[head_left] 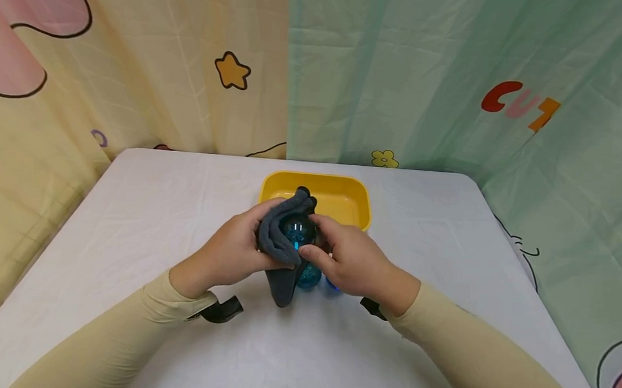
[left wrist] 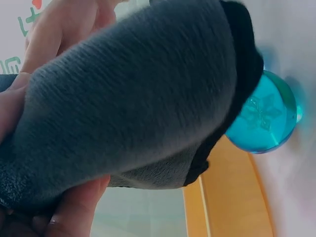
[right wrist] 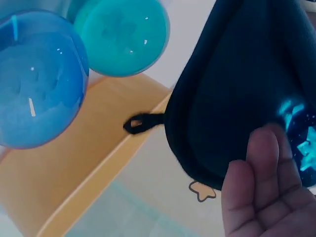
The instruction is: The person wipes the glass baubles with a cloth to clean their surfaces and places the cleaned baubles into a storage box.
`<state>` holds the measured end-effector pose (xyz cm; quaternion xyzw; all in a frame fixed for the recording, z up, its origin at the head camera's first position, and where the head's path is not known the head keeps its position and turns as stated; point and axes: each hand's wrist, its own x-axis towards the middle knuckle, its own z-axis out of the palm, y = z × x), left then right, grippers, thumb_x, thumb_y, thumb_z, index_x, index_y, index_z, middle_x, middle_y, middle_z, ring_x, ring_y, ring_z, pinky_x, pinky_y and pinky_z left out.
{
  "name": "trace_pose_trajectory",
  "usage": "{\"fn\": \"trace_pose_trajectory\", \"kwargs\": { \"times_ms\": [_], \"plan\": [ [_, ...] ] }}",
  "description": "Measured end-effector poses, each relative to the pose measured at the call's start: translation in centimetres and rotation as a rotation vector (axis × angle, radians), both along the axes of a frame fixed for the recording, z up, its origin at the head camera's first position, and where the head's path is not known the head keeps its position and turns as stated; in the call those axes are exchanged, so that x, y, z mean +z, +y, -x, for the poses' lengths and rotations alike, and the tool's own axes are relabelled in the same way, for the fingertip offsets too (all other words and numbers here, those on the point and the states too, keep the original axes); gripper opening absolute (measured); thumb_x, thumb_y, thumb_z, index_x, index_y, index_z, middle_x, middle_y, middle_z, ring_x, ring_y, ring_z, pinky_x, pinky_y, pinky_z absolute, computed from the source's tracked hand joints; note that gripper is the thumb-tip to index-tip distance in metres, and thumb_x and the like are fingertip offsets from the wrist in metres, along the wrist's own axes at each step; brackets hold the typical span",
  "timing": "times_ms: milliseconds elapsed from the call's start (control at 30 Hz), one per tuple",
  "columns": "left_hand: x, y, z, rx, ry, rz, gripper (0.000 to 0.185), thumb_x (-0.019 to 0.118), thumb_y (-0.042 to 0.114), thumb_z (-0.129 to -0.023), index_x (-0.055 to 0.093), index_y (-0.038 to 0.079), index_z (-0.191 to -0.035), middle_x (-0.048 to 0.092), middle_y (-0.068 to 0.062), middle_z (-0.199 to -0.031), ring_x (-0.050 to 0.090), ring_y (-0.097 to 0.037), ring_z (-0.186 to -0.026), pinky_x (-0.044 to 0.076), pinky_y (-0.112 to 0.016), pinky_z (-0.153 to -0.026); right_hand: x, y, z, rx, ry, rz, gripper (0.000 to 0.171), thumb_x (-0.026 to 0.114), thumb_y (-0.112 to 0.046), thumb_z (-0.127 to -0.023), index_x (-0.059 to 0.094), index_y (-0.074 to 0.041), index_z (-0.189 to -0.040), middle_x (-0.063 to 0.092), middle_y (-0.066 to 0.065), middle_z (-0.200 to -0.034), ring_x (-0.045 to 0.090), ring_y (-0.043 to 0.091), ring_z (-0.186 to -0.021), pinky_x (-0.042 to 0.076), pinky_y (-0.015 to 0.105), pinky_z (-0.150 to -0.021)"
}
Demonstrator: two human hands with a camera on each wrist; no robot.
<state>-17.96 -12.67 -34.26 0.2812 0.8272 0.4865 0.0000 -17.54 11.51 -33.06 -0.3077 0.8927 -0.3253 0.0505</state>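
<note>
My left hand (head_left: 233, 242) grips a dark grey cloth (head_left: 273, 230) with black edging, bunched around one side of a clear blue ball (head_left: 298, 228). The thumb and fingers of my right hand (head_left: 357, 261) hold that ball from the other side, against the cloth. In the right wrist view the fingers (right wrist: 263, 153) lie along the ball (right wrist: 308, 148), with a bright star shape on it, and a small black loop (right wrist: 143, 122) sticks out from the cloth. A cloth end hangs below my left hand. The cloth (left wrist: 133, 94) hides much of the left wrist view.
Just beneath the hands, a clear teal ball (head_left: 310, 277) and a blue ball (head_left: 332, 285) sit on the white table (head_left: 167, 207), partly hidden. Behind the hands stands a yellow tray (head_left: 343, 204). Printed curtains (head_left: 386, 72) surround the table's back and sides.
</note>
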Motion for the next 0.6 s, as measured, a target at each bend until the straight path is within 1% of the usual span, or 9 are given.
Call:
{"fn": "trace_pose_trajectory", "kwargs": {
  "times_ms": [67, 133, 233, 333, 433, 500, 533, 600],
  "plan": [
    [0.01, -0.01, -0.01, 0.006, 0.005, -0.006, 0.088, 0.095, 0.015, -0.079, 0.049, 0.017, -0.154, 0.066, -0.002, -0.144, 0.063, -0.024, -0.131, 0.050, -0.054, -0.113, 0.00, 0.00, -0.06, 0.020, 0.041, -0.014, 0.067, 0.066, -0.033, -0.105, 0.037, -0.006, -0.159, 0.075, 0.002, -0.118, 0.069, 0.009, -0.092, 0.061, 0.030, -0.086],
    [0.01, -0.06, 0.00, 0.015, 0.006, -0.006, 0.087, 0.095, 0.016, -0.079, 0.049, 0.017, -0.154, 0.066, -0.002, -0.144, 0.063, -0.023, -0.132, 0.050, -0.054, -0.113, 0.08, 0.02, -0.11, 0.040, 0.081, -0.032, 0.073, 0.068, -0.031, -0.105, 0.030, -0.008, -0.163, 0.072, 0.005, -0.129, 0.072, 0.012, -0.100, 0.062, 0.032, -0.090],
    [-0.05, -0.18, 0.06, 0.022, 0.004, -0.008, 0.086, 0.094, 0.016, -0.079, 0.050, 0.017, -0.153, 0.066, -0.002, -0.144, 0.063, -0.024, -0.132, 0.051, -0.054, -0.112, 0.18, 0.11, -0.13, 0.069, 0.150, -0.075, 0.077, 0.071, -0.026, -0.103, 0.026, -0.010, -0.164, 0.070, 0.009, -0.135, 0.075, 0.019, -0.105, 0.062, 0.036, -0.092],
    [-0.05, -0.20, 0.09, 0.025, -0.010, -0.012, 0.085, 0.094, 0.017, -0.079, 0.051, 0.018, -0.152, 0.066, -0.002, -0.144, 0.063, -0.024, -0.132, 0.052, -0.054, -0.110, 0.11, 0.20, -0.02, 0.081, 0.242, -0.125, 0.074, 0.073, -0.022, -0.101, 0.032, -0.010, -0.161, 0.070, 0.010, -0.137, 0.075, 0.023, -0.108, 0.062, 0.039, -0.096],
    [-0.06, -0.12, 0.13, 0.014, -0.026, -0.023, 0.084, 0.093, 0.016, -0.080, 0.051, 0.019, -0.153, 0.065, -0.002, -0.145, 0.063, -0.024, -0.132, 0.052, -0.054, -0.110, -0.07, 0.28, 0.13, 0.075, 0.344, -0.166, 0.069, 0.074, -0.023, -0.100, 0.040, -0.009, -0.158, 0.074, 0.009, -0.128, 0.075, 0.023, -0.106, 0.062, 0.039, -0.096],
    [-0.06, -0.03, 0.15, 0.007, -0.034, -0.027, 0.083, 0.093, 0.015, -0.082, 0.050, 0.020, -0.153, 0.066, -0.001, -0.145, 0.062, -0.023, -0.133, 0.052, -0.054, -0.111, -0.18, 0.29, 0.20, 0.059, 0.379, -0.181, 0.068, 0.075, -0.026, -0.099, 0.043, -0.008, -0.156, 0.077, 0.007, -0.121, 0.075, 0.022, -0.101, 0.062, 0.037, -0.094],
    [-0.07, 0.01, 0.16, 0.004, -0.035, -0.027, 0.083, 0.092, 0.015, -0.082, 0.050, 0.021, -0.153, 0.066, 0.000, -0.145, 0.062, -0.022, -0.133, 0.052, -0.053, -0.112, -0.22, 0.25, 0.21, 0.048, 0.367, -0.178, 0.069, 0.075, -0.027, -0.099, 0.043, -0.007, -0.156, 0.077, 0.006, -0.116, 0.074, 0.020, -0.097, 0.062, 0.035, -0.091],
    [-0.10, 0.08, 0.14, 0.001, -0.035, -0.023, 0.083, 0.092, 0.014, -0.083, 0.050, 0.022, -0.154, 0.066, 0.001, -0.144, 0.062, -0.021, -0.132, 0.052, -0.053, -0.112, -0.31, 0.18, 0.20, 0.027, 0.285, -0.144, 0.069, 0.074, -0.030, -0.099, 0.042, -0.005, -0.155, 0.078, 0.003, -0.106, 0.071, 0.016, -0.087, 0.062, 0.031, -0.084]
  ]
}}
